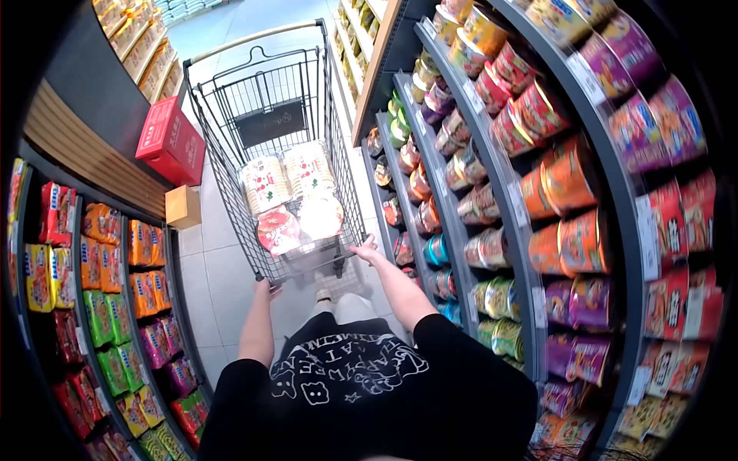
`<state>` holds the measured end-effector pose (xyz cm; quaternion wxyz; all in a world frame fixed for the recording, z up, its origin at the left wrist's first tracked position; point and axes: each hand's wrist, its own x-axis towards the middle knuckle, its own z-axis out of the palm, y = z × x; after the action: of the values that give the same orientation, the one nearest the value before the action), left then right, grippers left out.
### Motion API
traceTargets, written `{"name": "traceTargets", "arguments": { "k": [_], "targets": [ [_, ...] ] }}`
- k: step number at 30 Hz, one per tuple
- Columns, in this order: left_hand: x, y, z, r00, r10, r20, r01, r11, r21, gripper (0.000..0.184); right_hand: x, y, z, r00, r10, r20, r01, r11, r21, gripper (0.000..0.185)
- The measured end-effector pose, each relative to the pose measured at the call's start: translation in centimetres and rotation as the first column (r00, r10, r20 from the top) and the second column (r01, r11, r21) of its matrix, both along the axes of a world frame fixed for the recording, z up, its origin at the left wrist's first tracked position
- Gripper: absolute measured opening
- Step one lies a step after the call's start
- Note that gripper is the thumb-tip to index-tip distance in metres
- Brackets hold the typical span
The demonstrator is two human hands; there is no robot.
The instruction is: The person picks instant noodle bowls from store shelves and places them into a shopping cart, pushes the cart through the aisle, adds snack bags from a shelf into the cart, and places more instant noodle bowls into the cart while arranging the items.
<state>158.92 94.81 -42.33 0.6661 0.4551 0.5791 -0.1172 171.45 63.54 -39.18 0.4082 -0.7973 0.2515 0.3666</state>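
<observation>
A black wire shopping cart [269, 123] stands in front of me, with its push handle at the far end. My left hand [266, 289] is closed at the near left corner of the basket. On the near right corner, my right hand [367, 250] grips the rim with its fingers partly curled. Inside the basket lie two white printed packages, a left one [265, 183] and a right one [307, 169]. Nearer to me are a red and white pack [277, 230] and a pale round item [320, 215], washed out by glare.
Shelves of colourful instant noodle cups [565, 180] rise close on the right. Bagged noodle packs [108, 315] fill the left shelves. A red box [171, 140] and a small cardboard box [182, 207] stand left of the cart on the tiled floor [219, 269].
</observation>
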Motion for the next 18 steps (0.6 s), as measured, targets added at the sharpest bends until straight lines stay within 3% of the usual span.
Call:
{"name": "traceTargets", "arguments": {
  "k": [1, 5, 8, 12, 15, 18],
  "targets": [
    [1.8, -0.2, 0.4, 1.0, 0.004, 0.005, -0.004, 1.0, -0.003, 0.02, 1.5, 0.3, 1.3, 0.999, -0.053, -0.003, 0.053, 0.995, 0.089, 0.107],
    [7.5, 0.9, 0.0, 0.993, -0.091, -0.07, 0.091, 0.996, -0.003, 0.021, 7.9, 1.1, 0.1, 0.998, -0.058, 0.033, 0.056, 0.998, 0.041, 0.117],
    [11.8, 2.1, -3.8, 0.998, 0.035, -0.057, -0.043, 0.989, -0.139, 0.032, 13.3, 1.0, 0.4, 1.0, -0.018, -0.021, 0.018, 0.999, 0.035, 0.12],
    [18.0, 3.2, -7.9, 0.999, 0.002, -0.034, -0.006, 0.994, -0.109, 0.031, 20.0, 1.2, 0.2, 1.0, 0.006, 0.015, -0.007, 0.998, 0.063, 0.122],
    [23.0, 2.4, -4.8, 0.996, 0.084, -0.033, -0.088, 0.987, -0.135, 0.026, 25.7, 1.4, -1.1, 0.991, 0.094, 0.094, -0.097, 0.995, 0.027, 0.12],
    [27.3, 3.1, -3.0, 0.999, 0.023, -0.044, -0.026, 0.996, -0.088, 0.024, 30.5, 2.7, 1.0, 0.991, 0.129, -0.032, -0.127, 0.99, 0.064, 0.123]
  ]
}}
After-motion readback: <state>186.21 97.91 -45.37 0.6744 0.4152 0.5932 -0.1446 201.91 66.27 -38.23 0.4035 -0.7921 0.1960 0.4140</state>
